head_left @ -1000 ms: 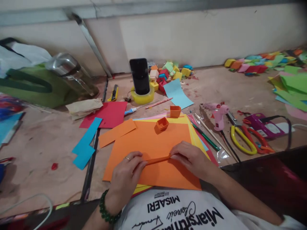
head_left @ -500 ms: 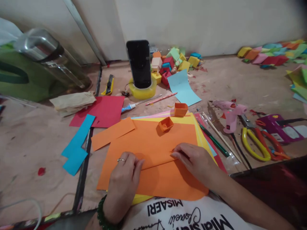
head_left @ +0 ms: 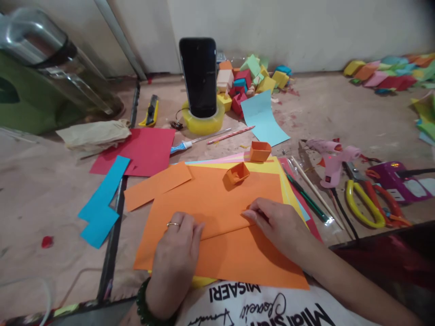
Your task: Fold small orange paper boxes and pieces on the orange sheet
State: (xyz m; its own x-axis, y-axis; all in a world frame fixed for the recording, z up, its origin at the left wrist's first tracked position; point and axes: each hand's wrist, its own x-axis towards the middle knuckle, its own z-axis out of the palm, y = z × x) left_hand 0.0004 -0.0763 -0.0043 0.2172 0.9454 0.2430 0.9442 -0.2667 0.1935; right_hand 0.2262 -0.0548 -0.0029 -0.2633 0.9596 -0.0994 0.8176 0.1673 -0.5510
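Orange paper [head_left: 217, 194] lies on a stack of coloured sheets, with a long edge running across it between my hands. My left hand [head_left: 178, 258], with a ring and a green bead bracelet, rests on its left part, fingers curled together; what they hold, if anything, is hidden. My right hand [head_left: 272, 222] pinches at the paper near the right end of that edge; what sits between the fingertips is too small to tell. Beyond them stand two small folded orange boxes, one open-topped [head_left: 238, 173], the other [head_left: 260, 151] farther back. An orange strip [head_left: 158, 184] lies at the stack's upper left.
Blue strips [head_left: 100, 226] and red paper [head_left: 149, 151] lie left. A phone [head_left: 199, 77] stands in a tape roll [head_left: 204, 123], beside folded paper boxes [head_left: 239, 81]. A glue gun [head_left: 333, 158], pliers [head_left: 363, 203] and green pen [head_left: 306, 194] lie right. A bottle [head_left: 78, 77] stands back left.
The camera view has shifted slightly. Both hands keep nearly the same pose on the orange paper, and the lower right corner of the paper now reaches a little farther right.
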